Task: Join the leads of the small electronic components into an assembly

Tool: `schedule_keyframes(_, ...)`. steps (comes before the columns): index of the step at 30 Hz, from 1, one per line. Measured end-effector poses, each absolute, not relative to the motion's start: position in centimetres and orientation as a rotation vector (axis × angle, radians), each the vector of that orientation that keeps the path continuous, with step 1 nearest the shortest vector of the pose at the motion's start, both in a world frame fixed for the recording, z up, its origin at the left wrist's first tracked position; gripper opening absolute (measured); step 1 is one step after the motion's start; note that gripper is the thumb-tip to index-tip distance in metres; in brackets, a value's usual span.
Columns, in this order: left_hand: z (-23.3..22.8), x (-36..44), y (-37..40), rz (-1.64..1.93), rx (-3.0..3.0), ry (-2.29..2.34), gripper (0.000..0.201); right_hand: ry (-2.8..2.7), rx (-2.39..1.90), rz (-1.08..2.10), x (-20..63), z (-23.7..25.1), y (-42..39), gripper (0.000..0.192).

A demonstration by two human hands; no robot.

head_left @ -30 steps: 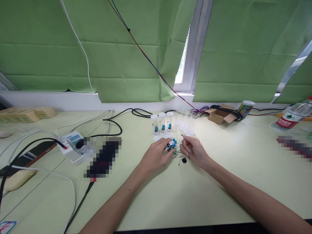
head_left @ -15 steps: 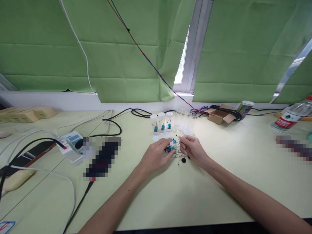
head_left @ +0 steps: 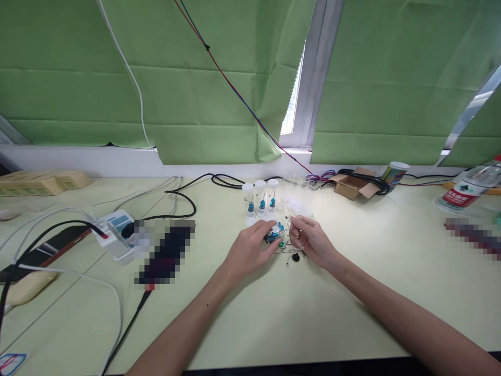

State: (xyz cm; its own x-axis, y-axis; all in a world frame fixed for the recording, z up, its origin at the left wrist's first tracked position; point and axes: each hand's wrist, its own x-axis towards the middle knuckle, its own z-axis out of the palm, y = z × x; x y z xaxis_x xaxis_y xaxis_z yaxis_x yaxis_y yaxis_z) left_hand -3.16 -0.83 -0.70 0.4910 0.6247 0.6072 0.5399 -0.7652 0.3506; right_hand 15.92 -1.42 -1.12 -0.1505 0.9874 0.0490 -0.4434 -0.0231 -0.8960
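A small heap of blue, green and black electronic components (head_left: 276, 233) with thin wire leads lies on the pale green table (head_left: 274, 308). My left hand (head_left: 250, 249) rests on the heap's left side, fingertips pinching among the blue parts. My right hand (head_left: 311, 240) is just right of the heap, thumb and forefinger pinched on a thin wire lead with a small dark tip. Behind the heap stand three clear vials (head_left: 260, 198) with white caps, each holding a blue component. A black round component (head_left: 296, 257) lies below my right hand.
Loose white caps (head_left: 296, 207) lie behind the heap. A power strip (head_left: 115, 232) with black and white cables sits at left. An open cardboard box (head_left: 352, 185), a cup (head_left: 394, 173) and a plastic bottle (head_left: 467, 190) stand at back right. Green blinds hang behind.
My right hand has shifted slightly left toward the heap while keeping its pinch on the lead. My left hand stays on the components, with only small finger movement.
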Motion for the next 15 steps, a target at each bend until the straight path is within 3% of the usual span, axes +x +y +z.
schedule_keyframes(15, -0.89, -3.07, -0.94, 1.143, 2.664, 0.989, 0.027, -1.052, -0.813, 1.479, 16.2, -1.05, -1.36, 0.035)
